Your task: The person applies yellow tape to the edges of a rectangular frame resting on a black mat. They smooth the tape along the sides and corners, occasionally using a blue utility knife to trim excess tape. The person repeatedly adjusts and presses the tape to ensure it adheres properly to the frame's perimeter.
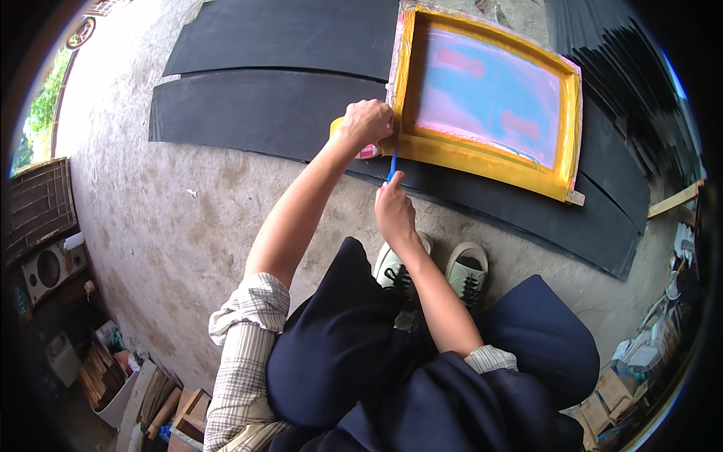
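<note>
A yellow-taped printing screen frame with a blue and pink mesh lies on black sheets on the concrete floor. My left hand grips the frame's near left corner, with a small yellow and red object partly hidden under it. My right hand holds a thin blue tool, its tip pointing up at the frame's lower edge. I squat, and my pale shoes stand just behind the sheets.
More black sheets are stacked at the far right. A wooden strip lies at the right. Boxes and clutter sit at the lower right. A speaker, wood pieces and cartons line the left wall.
</note>
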Demonstrator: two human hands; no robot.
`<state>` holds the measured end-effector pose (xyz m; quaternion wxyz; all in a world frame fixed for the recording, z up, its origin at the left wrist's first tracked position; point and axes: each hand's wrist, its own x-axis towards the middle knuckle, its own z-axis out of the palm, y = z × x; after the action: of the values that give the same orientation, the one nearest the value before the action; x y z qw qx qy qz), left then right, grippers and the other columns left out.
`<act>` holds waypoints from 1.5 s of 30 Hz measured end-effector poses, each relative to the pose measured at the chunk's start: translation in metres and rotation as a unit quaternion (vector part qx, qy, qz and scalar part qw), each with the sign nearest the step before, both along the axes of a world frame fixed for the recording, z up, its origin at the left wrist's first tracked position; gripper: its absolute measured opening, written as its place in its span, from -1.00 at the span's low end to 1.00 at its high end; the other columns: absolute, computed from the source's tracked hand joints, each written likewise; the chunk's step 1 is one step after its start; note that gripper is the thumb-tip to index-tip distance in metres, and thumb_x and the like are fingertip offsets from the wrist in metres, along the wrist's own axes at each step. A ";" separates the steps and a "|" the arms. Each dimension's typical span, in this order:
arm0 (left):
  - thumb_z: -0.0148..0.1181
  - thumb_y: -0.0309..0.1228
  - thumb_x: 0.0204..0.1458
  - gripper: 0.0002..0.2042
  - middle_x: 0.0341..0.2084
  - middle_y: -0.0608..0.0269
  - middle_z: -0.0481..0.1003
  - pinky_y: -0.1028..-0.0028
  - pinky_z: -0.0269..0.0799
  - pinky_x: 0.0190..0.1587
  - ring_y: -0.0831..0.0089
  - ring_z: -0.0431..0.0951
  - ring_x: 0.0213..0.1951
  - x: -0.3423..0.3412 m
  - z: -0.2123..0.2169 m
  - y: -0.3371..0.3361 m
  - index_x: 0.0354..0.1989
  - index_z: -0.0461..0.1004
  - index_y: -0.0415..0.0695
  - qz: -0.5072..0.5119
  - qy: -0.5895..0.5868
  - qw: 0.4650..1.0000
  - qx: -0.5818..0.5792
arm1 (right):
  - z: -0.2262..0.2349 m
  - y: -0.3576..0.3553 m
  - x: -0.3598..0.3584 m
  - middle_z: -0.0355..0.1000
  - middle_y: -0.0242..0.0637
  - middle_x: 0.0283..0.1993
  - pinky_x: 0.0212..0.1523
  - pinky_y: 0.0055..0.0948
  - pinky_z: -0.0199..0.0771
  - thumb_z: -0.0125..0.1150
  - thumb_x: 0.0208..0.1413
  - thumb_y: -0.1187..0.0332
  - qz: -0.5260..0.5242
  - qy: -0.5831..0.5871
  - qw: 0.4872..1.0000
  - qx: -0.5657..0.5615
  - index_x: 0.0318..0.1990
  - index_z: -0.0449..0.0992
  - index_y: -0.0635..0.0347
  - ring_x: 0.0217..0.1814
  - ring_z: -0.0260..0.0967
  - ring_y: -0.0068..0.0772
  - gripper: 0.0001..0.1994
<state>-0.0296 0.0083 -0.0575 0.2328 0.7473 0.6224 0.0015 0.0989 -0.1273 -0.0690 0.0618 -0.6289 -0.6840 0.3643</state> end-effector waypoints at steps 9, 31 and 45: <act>0.23 -0.34 -0.15 -0.87 -0.47 0.19 0.58 0.28 0.52 -0.30 0.21 0.61 -0.38 0.000 0.000 0.002 -0.41 0.61 -0.03 -0.006 0.001 1.000 -0.012 | 0.008 -0.012 0.006 0.42 0.21 -0.54 -0.47 0.04 0.48 -0.16 0.27 0.34 0.014 -0.007 1.000 -0.027 -0.06 0.03 0.43 -0.46 0.44 0.25 -0.71; 0.23 -0.33 -0.13 -0.85 -0.47 0.18 0.59 0.28 0.53 -0.30 0.21 0.62 -0.38 -0.005 0.004 0.004 -0.37 0.62 -0.02 -0.001 -0.023 0.999 -0.048 | 0.015 -0.038 0.014 0.40 0.20 -0.58 -0.49 0.07 0.42 -0.16 0.28 0.33 -0.012 0.029 0.997 -0.077 -0.07 0.02 0.37 -0.47 0.43 0.28 -0.72; 0.25 -0.31 -0.11 -0.85 -0.41 0.22 0.61 0.34 0.53 -0.23 0.28 0.63 -0.31 -0.010 0.008 0.004 -0.37 0.61 -0.06 -0.006 -0.056 0.997 -0.061 | 0.025 -0.005 0.012 0.42 0.12 -0.60 -0.56 -0.04 0.46 -0.17 0.29 0.34 -0.008 0.018 1.000 -0.017 -0.12 0.05 0.36 -0.51 0.46 0.18 -0.76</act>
<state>-0.0399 0.0124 -0.0495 0.3129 0.7342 0.6025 0.0039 0.1108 -0.1323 -0.0441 0.0662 -0.6290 -0.6714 0.3862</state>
